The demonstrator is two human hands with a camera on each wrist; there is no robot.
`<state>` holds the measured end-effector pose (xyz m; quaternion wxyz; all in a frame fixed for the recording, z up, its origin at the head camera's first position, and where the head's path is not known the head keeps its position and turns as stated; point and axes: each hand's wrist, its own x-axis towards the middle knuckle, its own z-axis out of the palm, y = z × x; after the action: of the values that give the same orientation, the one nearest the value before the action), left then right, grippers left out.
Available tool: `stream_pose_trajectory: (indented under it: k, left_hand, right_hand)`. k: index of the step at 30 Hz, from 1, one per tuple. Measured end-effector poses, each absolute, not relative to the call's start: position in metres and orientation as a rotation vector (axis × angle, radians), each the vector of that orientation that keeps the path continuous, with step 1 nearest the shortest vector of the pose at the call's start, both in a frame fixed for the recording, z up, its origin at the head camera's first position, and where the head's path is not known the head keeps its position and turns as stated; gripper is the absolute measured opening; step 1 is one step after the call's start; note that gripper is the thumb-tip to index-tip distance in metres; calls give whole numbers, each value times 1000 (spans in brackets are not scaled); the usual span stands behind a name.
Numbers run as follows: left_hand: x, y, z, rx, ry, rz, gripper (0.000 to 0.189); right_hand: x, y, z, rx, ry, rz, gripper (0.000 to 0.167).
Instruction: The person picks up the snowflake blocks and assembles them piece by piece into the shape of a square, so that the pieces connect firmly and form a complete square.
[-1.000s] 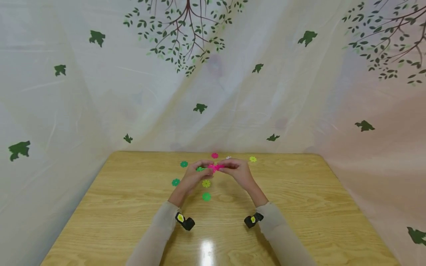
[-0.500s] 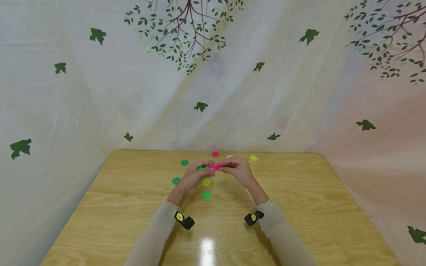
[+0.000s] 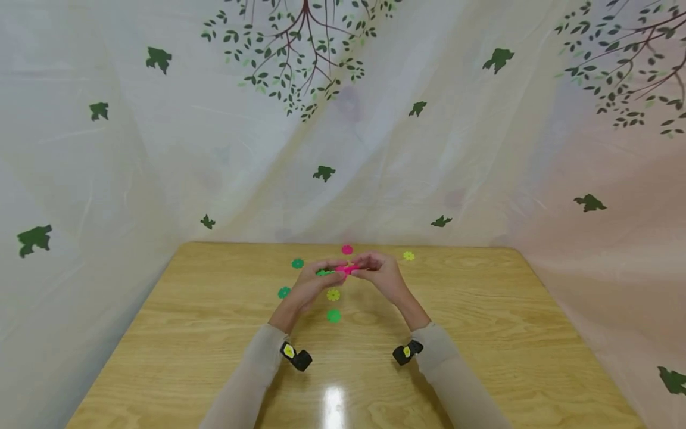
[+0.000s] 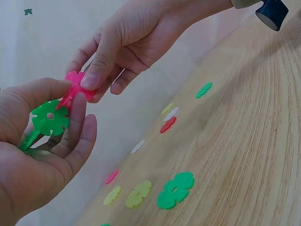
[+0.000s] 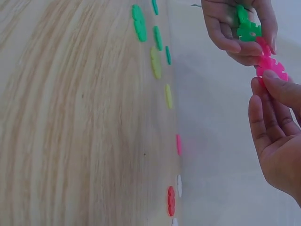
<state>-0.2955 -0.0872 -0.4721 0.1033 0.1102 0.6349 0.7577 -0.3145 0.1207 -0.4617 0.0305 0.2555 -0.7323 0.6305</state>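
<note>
My left hand (image 3: 313,286) holds a small chain of notched plastic discs above the table, two green and a pink one joined at the slots. In the left wrist view a green disc (image 4: 50,118) faces the camera between thumb and fingers. My right hand (image 3: 384,277) pinches a pink disc (image 5: 274,69) between thumb and fingers. It meets the other pink disc (image 5: 263,45) at the left fingertips. Whether the slots of the two pink discs are fully pushed together cannot be made out.
Loose discs lie on the wooden table (image 3: 482,333): a yellow disc (image 3: 333,295) and a green disc (image 3: 333,316) below the hands, more green to the left. A pink disc (image 3: 347,249) lies behind. Red and white ones show in the left wrist view. A patterned curtain (image 3: 375,196) rises behind the table.
Both hands stay nearly in place. The pink discs look closer together than a second ago, and the right fingers have shifted slightly, covering a white disc seen behind them before.
</note>
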Motion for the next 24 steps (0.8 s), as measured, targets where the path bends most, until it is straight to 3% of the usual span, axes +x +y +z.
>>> stream_pose_trajectory:
  k: [18, 24]
  left_hand:
    - [-297, -91, -482, 146, 1892, 2220, 35]
    - [-297, -92, -487, 111, 1995, 2250, 34]
  right_hand:
    - [-319, 114, -470, 803, -2410, 1811, 12]
    - [-319, 114, -474, 813, -2457, 1803, 19]
